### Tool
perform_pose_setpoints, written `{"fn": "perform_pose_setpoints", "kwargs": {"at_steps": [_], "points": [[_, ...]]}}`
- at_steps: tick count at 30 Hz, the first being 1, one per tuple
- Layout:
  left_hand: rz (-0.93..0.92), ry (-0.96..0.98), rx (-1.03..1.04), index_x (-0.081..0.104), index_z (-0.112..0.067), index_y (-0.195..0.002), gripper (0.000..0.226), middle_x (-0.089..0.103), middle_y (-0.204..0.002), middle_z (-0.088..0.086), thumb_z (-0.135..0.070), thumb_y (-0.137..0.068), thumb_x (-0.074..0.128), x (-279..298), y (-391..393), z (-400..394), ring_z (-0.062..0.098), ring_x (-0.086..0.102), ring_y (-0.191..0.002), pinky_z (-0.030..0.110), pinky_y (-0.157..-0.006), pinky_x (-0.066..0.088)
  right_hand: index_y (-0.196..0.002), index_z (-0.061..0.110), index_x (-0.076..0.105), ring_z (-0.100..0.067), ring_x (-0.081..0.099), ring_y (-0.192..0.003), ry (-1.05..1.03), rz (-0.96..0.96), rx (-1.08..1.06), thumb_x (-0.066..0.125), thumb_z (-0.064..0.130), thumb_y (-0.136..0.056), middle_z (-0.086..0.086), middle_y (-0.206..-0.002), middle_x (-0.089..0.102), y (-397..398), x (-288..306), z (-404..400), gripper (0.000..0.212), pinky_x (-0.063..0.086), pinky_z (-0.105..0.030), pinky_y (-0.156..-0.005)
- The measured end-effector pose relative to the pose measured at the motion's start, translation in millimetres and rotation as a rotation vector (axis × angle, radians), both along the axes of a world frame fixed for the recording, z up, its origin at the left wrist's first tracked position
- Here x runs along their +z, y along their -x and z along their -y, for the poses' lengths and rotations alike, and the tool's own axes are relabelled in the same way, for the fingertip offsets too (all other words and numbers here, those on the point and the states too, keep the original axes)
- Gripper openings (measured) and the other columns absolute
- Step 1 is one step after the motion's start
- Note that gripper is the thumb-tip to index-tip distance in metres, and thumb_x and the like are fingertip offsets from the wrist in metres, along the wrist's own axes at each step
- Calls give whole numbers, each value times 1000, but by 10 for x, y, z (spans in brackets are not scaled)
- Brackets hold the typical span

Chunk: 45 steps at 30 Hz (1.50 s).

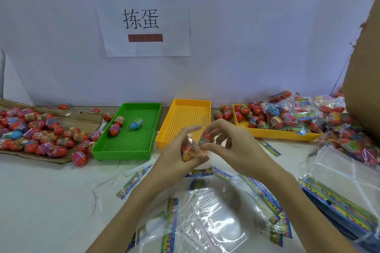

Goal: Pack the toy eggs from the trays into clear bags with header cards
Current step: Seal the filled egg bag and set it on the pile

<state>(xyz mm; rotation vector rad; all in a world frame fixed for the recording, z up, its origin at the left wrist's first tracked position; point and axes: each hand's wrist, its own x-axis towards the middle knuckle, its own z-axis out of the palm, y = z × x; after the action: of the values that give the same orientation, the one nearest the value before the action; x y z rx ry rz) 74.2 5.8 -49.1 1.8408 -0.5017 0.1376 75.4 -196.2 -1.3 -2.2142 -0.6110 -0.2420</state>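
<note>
Between the two raised hands, in the head view, a clear bag point(192, 151) is held with its mouth towards the right, apparently so that eggs can be fed in. The left hand point(181, 154) is curled round the bag and an egg already inside point(187, 153), probably to keep the film from collapsing. The right hand point(224, 139) pinches a second toy egg point(206, 138) at the bag's opening, remaining fingers spread clear. Beyond the hands an empty yellow tray point(181, 107) is seen; beyond and left, a green tray point(123, 151) holds three eggs; beyond and right, another yellow tray point(273, 132) is heaped with eggs and packed bags. Below the hands, empty bags with header cards point(211, 211) are laid flat within reach, presumably as stock.
</note>
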Motion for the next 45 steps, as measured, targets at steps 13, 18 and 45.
{"fn": "perform_pose_setpoints", "kwargs": {"at_steps": [13,18,45], "points": [[5,43,54,61,-34,-136,66,73,-95,-9,-33,-78,91,21,4,-18,13,73,-88,32,-83,60,-109,35,60,-7,61,-87,33,-36,111,70,38,-95,19,-102,65,-5,-72,7,17,44,-15,-68],[20,79,41,62,-34,-134,68,74,-98,-5,-31,-73,94,29,17,8,14,74,-90,21,-80,57,-106,33,65,-8,60,-85,30,-20,98,72,38,-94,19,-96,66,-29,-75,11,15,44,-14,-67],[-237,47,-110,65,-45,-128,72,80,-106,-6,-20,-70,99,118,18,-118,20,79,-96,27,-85,61,-87,36,58,-4,66,-79,-27,88,-21,68,20,-98,11,-83,72,-35,-36,-1,22,45,-10,-66]]}}
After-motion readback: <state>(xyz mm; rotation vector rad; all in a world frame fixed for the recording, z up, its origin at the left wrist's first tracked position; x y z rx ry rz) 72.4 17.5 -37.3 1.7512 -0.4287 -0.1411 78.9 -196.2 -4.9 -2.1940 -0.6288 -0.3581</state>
